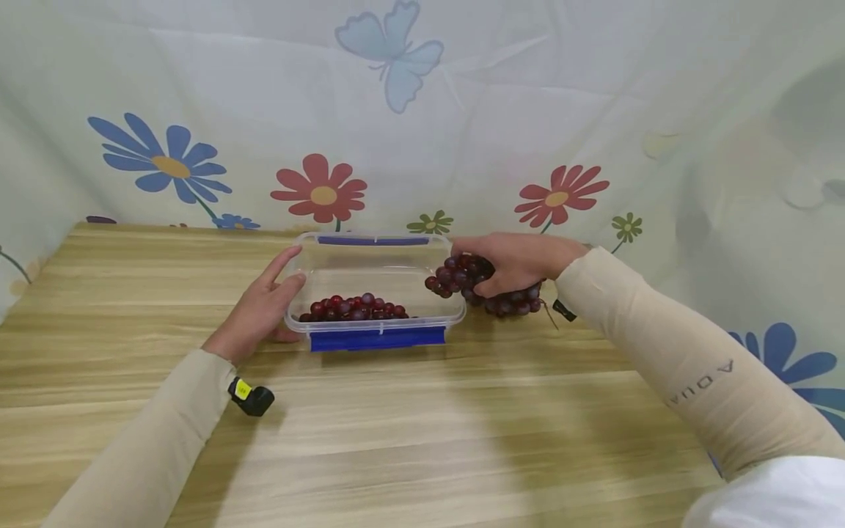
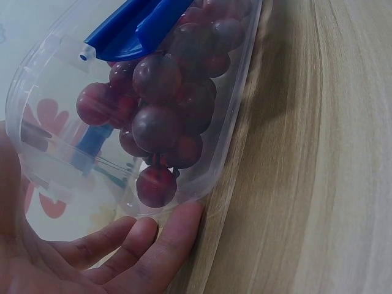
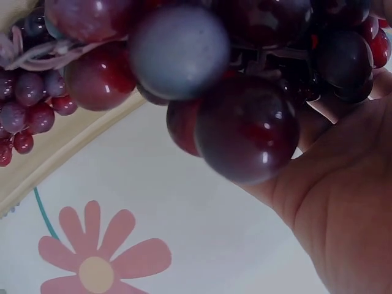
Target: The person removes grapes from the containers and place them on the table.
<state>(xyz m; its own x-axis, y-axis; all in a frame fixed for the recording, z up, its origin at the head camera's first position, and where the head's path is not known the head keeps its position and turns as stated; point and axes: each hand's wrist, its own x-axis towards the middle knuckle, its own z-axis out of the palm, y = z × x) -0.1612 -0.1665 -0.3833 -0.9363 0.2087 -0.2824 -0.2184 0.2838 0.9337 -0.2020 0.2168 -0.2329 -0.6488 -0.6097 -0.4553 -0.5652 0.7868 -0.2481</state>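
A clear plastic box (image 1: 381,323) with blue side clips has a bunch of red grapes (image 1: 356,308) lying along its near side. My left hand (image 1: 257,308) rests against the box's left end, its index finger and thumb at the rim. In the left wrist view, fingertips (image 2: 177,239) touch the lower corner of the wall, and the grapes show through it. My right hand (image 1: 518,264) grips a second grape bunch (image 1: 455,275), whose tip overlaps the box's right rim. Large dark red grapes (image 3: 248,128) fill the right wrist view, partly hiding the fingers.
Another grape bunch (image 1: 515,302) with a thin stem lies on the wooden table (image 1: 396,425), under the right hand and right of the box. A white curtain (image 1: 488,132) printed with flowers and a butterfly hangs behind the table and along its sides.
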